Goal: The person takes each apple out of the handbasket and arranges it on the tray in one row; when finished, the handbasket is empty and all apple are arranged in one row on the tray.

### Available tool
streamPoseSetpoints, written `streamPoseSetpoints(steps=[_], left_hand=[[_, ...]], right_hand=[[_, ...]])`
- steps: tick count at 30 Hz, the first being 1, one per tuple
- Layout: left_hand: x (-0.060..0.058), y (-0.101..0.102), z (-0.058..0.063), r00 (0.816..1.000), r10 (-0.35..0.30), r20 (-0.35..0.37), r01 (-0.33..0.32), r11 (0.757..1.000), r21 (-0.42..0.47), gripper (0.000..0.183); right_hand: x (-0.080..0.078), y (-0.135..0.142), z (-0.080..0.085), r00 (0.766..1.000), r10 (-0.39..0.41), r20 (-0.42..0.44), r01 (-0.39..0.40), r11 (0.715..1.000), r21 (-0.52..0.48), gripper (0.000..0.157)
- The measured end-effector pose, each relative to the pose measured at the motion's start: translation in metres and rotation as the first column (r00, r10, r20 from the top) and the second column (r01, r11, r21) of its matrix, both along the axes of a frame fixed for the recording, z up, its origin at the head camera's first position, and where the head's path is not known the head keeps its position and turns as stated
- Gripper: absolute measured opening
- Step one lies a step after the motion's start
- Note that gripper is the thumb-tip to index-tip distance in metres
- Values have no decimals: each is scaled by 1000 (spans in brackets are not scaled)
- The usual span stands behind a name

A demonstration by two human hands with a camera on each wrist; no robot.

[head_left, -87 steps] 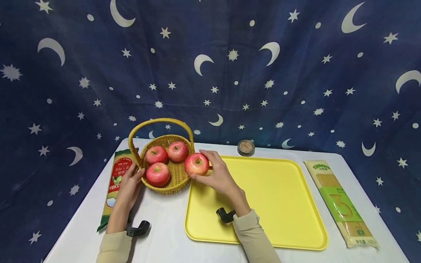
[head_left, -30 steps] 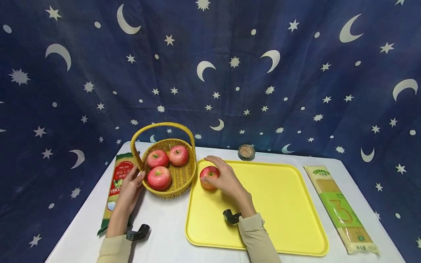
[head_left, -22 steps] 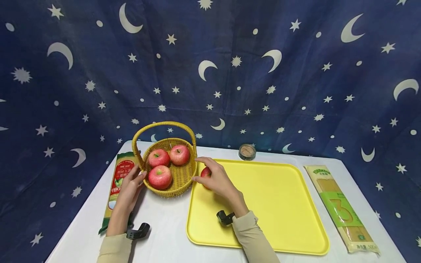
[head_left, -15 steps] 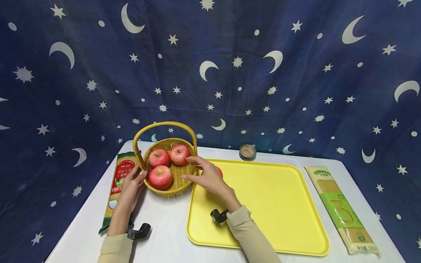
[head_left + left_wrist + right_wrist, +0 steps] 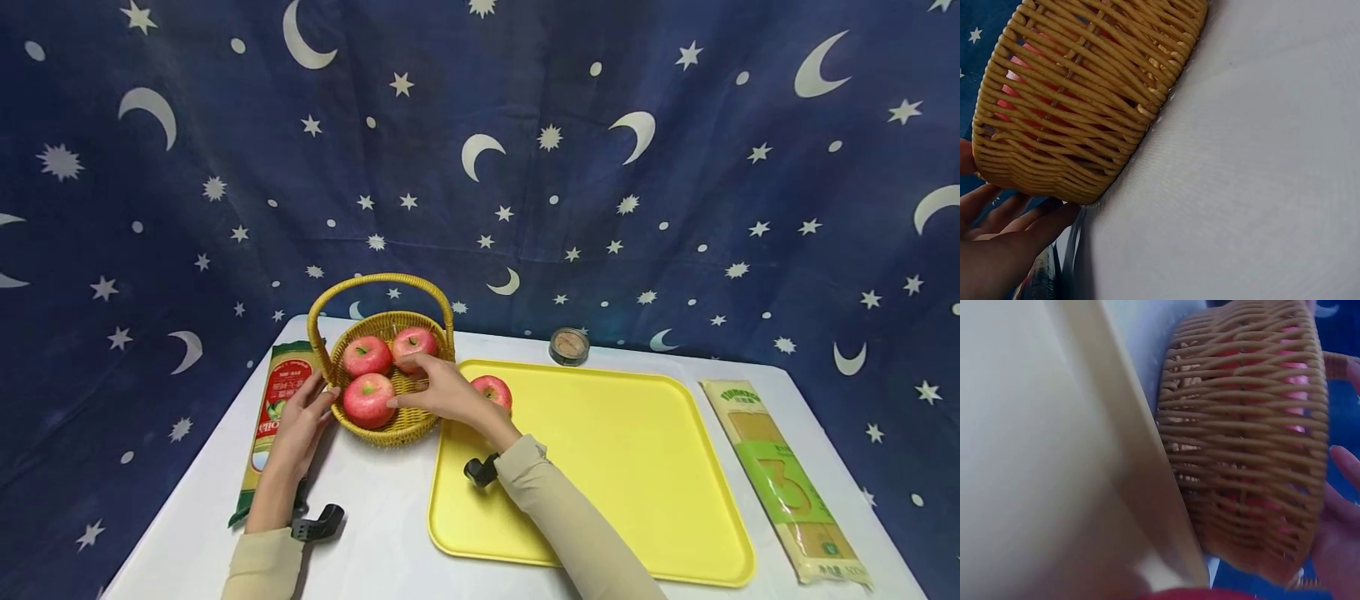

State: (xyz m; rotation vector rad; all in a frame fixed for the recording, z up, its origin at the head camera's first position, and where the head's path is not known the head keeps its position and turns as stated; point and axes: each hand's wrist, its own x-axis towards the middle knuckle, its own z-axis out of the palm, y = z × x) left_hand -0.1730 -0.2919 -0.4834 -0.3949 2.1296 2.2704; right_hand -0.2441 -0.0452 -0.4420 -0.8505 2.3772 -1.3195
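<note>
A yellow wicker basket point(image 5: 405, 433) with a tall handle holds three red apples: a front one point(image 5: 367, 402), one behind it point(image 5: 366, 357) and one at the back right point(image 5: 415, 342). My left hand point(image 5: 300, 421) grips the basket's left rim, thumb at the rim and fingers against the woven side point(image 5: 1085, 94) in the left wrist view. Reaching over the right rim, my right hand point(image 5: 446, 392) has thumb and fingers spread, thumb tip by the front apple and fingertips overlapping the back-right one. Another apple point(image 5: 492, 390) sits on the yellow tray point(image 5: 600, 467), partly behind that hand.
A green-and-red pasta packet point(image 5: 285, 383) lies left of the basket, partly behind my left hand. A green-labelled noodle packet point(image 5: 783, 483) lies right of the tray. Behind the tray stands a small round container point(image 5: 569, 345). A starry blue cloth point(image 5: 525, 183) hangs behind the white table.
My right hand moved an apple from beside the basket onto the tray, let go of it, then went left over the basket. My left hand stayed on the rim.
</note>
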Motion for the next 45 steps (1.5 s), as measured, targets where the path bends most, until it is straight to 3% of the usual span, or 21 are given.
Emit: streamPoseSetpoints(steps=[6,12,20,37,45], left_hand=[[-1,2,1,999,7,31,-7,1000,-7,69],[-2,1,1,999,4,50,-4,1000,6,70],[2,-2,-1,999,6,51,-6,1000,13,70],[1,-2,-1,998,-15,58,13,999,41,66],[0,-4,-1,999,-35,12,34,999,34,65]], right_hand=[[-5,-17,-2,998,66,-23,-64,995,80,69],[-8,-30,-4,992,98,-85,-83,982,170,70],[-5,-43,-8,992,107,-73,-87,967,241,75],[-1,-37,-7,982,82,-170,-50,982,184,68],[5,-28,6,982,88,-165,-61,985,159,76]])
